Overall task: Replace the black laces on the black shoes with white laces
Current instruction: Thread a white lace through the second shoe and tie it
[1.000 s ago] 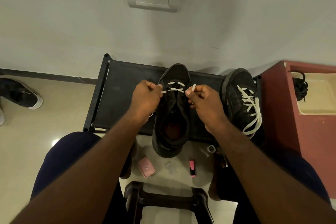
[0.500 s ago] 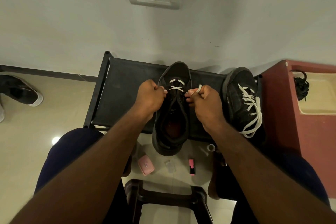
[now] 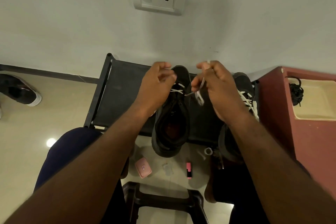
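A black shoe (image 3: 171, 123) stands on a black rack shelf (image 3: 120, 96), toe toward the wall, with a white lace (image 3: 177, 88) crossed through its lowest eyelets near the toe. My left hand (image 3: 156, 87) is raised over the shoe's left side and pinches the lace's left end. My right hand (image 3: 216, 85) is lifted at the shoe's right and pinches the right end, which hangs blurred below the fingers. A second black shoe (image 3: 244, 89), laced in white, stands to the right, partly hidden by my right forearm. Black laces (image 3: 296, 92) lie bunched in a beige tray.
A red-brown cabinet (image 3: 305, 142) holding the beige tray (image 3: 320, 103) stands at the right. Another dark shoe (image 3: 20, 91) lies on the floor at far left. A pink case (image 3: 143, 167), a pink lighter (image 3: 189, 170) and small clear bits lie on the tiles. A dark stool (image 3: 163, 202) is below.
Both hands have risen and pulled apart from the eyelets, drawing the two white lace ends up and outward. The camera view has tilted down a little.
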Motion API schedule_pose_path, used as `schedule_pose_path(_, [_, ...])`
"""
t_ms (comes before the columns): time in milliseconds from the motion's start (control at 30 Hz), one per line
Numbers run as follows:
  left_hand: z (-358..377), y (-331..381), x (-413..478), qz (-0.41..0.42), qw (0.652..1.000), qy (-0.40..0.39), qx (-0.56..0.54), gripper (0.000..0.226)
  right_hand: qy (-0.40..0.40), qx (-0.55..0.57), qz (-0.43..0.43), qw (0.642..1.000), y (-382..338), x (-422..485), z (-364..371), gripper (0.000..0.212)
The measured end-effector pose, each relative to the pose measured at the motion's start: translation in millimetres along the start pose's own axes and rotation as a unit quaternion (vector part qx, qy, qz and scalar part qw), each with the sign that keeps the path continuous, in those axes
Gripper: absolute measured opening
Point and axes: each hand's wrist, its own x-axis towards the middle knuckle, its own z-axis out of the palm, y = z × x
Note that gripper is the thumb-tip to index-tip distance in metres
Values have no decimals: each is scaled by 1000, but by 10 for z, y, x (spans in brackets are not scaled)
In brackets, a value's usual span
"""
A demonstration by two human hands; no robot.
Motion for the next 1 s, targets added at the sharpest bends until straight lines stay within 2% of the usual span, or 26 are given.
schedule_pose_path(33, [1, 109, -33, -33, 992, -52, -114, 23, -50, -70, -21, 996, -115, -17, 14, 24])
schedule_pose_path(100, [-39, 263, -93, -83, 935, -150, -311, 20, -167, -209, -40, 963, -265, -36, 82, 26])
schedule_pose_path(167, [-173, 341, -124, -101, 876, -159, -444, 19, -238, -326, -62, 913, -319, -69, 106, 25])
schedule_pose_path(200, [-251, 366, -123, -99, 865, -147, -470, 23, -243, -354, -70, 900, -322, -79, 81, 23])
schedule_pose_path(233, [-329, 372, -113, -82, 878, -136, -452, 32, -234, -360, -67, 900, -322, -87, 33, 22])
schedule_pose_path(267, [-384, 356, -102, -48, 914, -126, -382, 43, -219, -352, -64, 908, -318, -91, -33, 20])
schedule_pose_path(300, [-429, 334, -107, -1, 955, -118, -274, 55, -212, -342, -66, 913, -332, -102, -87, 17])
schedule_pose_path(333, [-430, 319, -133, 48, 979, -123, -158, 64, -213, -340, -74, 913, -356, -106, -129, 15])
schedule_pose_path(400, [-329, 231, -207, 99, 976, -194, -9, 67, -220, -345, -101, 907, -420, -91, -130, 12])
schedule_pose_path(467, [-220, 181, -276, 97, 965, -241, 38, 38, -170, -339, -126, 917, -472, -48, -90, 12])
schedule_pose_path(533, [-238, 166, -275, 82, 976, -200, 21, 12, -34, -323, -124, 938, -483, 43, -92, 13])
schedule_pose_path(600, [-366, 173, -228, 56, 989, -140, -1, 19, 122, -259, -78, 955, -438, 155, -175, 17])
schedule_pose_path(633, [-437, 176, -200, 34, 991, -123, -28, 22, 176, -231, -49, 956, -401, 200, -216, 19])
schedule_pose_path(700, [-524, 141, -148, -31, 988, -106, -113, 25, 203, -239, -5, 949, -286, 244, -250, 16])
schedule_pose_path(767, [-508, 129, -118, -95, 965, -84, -230, 26, 176, -243, -2, 954, -199, 181, -175, 7])
schedule_pose_path(867, [-365, 172, -82, -140, 889, -71, -430, 28, 112, -241, -44, 963, -211, -68, 92, 15])
schedule_pose_path(933, [-258, 250, -79, -146, 828, -61, -538, 29, -20, -227, -30, 973, -211, -250, 311, 23])
schedule_pose_path(1000, [-194, 293, -66, -144, 789, -34, -597, 28, -163, -182, 19, 970, -155, -405, 507, 27])
